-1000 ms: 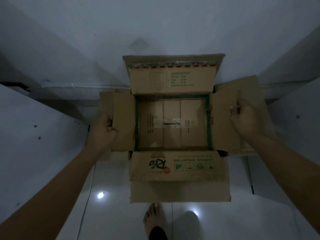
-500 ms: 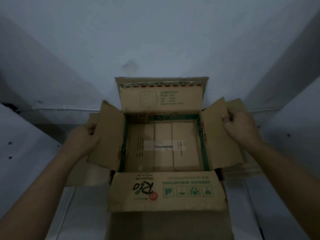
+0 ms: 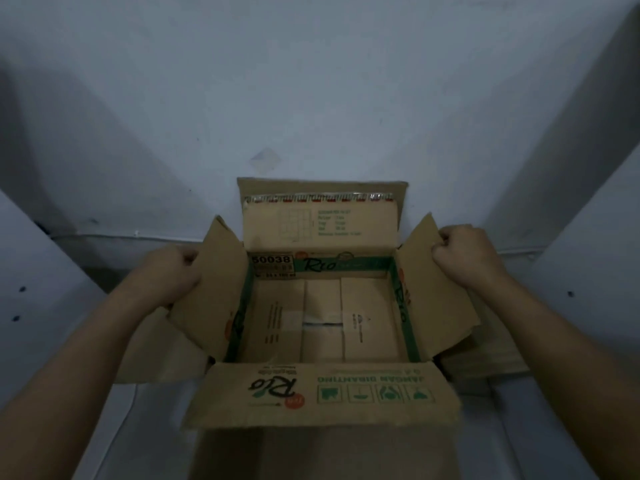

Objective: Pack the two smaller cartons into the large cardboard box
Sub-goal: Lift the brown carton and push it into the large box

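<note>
A brown carton printed "Rio" (image 3: 322, 389) stands open in front of me, and its taped bottom (image 3: 322, 320) is bare. It seems to sit inside a larger plain cardboard box (image 3: 311, 452), whose flaps stick out at the left (image 3: 149, 351) and right (image 3: 491, 351). My left hand (image 3: 173, 271) grips the top edge of the carton's left flap (image 3: 211, 292). My right hand (image 3: 464, 258) grips the right flap (image 3: 433, 292). Both side flaps are tilted up. The far flap (image 3: 318, 220) stands upright and the near flap lies folded toward me. I see no other small carton.
A pale wall (image 3: 311, 98) rises right behind the boxes. White panels flank them at the left (image 3: 41, 289) and right (image 3: 588, 271). The boxes rest on a light tiled floor (image 3: 156, 427).
Both hands have lifted the carton's side flaps from lying flat outward to tilted upward. The view has tipped up toward the wall, and the foot at the bottom is out of view.
</note>
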